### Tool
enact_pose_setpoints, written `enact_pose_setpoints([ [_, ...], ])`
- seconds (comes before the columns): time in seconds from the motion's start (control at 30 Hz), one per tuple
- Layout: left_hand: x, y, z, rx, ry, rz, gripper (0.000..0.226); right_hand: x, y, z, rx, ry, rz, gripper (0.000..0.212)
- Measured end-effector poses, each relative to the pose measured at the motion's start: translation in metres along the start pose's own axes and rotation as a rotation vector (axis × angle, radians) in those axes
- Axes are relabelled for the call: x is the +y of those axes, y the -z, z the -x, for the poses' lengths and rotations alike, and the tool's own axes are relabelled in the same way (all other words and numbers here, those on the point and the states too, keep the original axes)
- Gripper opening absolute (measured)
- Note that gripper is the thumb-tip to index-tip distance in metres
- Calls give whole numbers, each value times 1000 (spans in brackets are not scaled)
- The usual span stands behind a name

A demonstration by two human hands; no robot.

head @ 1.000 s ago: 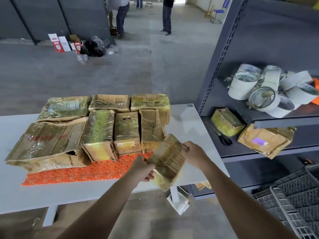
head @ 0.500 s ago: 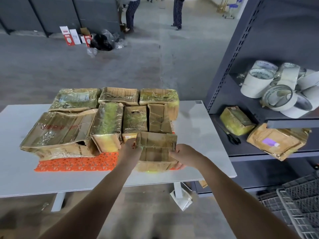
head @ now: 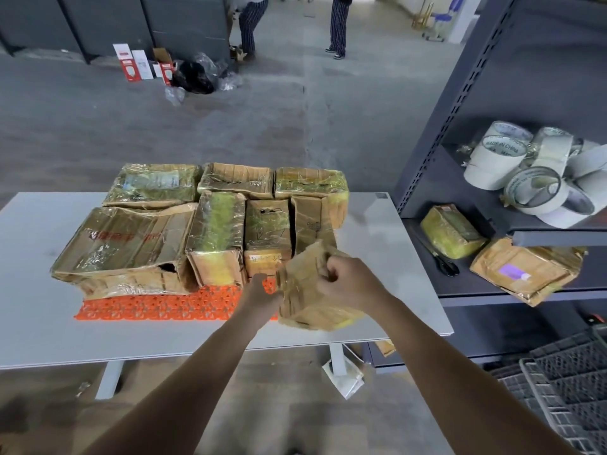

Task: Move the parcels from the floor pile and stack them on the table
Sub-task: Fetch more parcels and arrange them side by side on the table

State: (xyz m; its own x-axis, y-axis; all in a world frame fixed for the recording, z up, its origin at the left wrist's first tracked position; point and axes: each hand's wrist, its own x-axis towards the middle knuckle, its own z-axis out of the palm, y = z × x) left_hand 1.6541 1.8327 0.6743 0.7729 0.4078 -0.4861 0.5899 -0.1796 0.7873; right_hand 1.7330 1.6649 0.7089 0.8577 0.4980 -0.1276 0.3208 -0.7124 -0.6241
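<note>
Both my hands hold a small taped cardboard parcel (head: pixel 308 293) tilted on the white table (head: pixel 36 323), at the right end of an orange mat (head: pixel 157 305). My right hand (head: pixel 348 284) grips its top right side with curled fingers. My left hand (head: pixel 264 295) holds its left edge. Behind it, several taped brown parcels (head: pixel 213 231) lie packed in two rows, the largest (head: pixel 128 251) at the left front.
A grey metal shelf (head: pixel 427 178) stands right of the table, with tape rolls (head: pixel 525 172), two parcels (head: pixel 522 270) and scissors (head: pixel 443 264). Grey plastic crates (head: pixel 565 382) sit at lower right. Two people (head: pixel 338 24) and rubbish bags (head: pixel 197 77) are far back on the floor.
The parcel came from the air at the table's front edge onto the mat, lay flat, and is now tipped up and shifted right, with my right hand moved onto its top.
</note>
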Motion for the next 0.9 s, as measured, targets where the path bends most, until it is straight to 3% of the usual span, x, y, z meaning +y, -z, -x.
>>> enact_pose_setpoints([
  [0.2,5,9,-6,0,124,181,33,-42,-21,-5,-100,201,82,25],
  [0.33,-5,19,-5,-2,146,221,34,-16,-13,-4,146,-4,194,18],
  [0.4,-10,19,-5,-12,113,218,22,6,-13,-1,48,-158,243,31],
  [0.5,-12,19,-7,-3,65,194,17,19,-21,3,-143,-297,37,42],
  [0.63,-10,19,-9,47,86,327,25,24,-25,-2,-66,-331,-29,39],
  [0.73,-9,19,-8,57,184,470,31,30,-18,-8,-31,-427,-39,49],
  [0.83,-13,16,-11,-3,266,587,30,31,-8,-11,-20,-503,-249,48],
  [0.9,-16,13,-11,-22,287,523,25,32,-5,-11,-13,-503,-329,45],
])
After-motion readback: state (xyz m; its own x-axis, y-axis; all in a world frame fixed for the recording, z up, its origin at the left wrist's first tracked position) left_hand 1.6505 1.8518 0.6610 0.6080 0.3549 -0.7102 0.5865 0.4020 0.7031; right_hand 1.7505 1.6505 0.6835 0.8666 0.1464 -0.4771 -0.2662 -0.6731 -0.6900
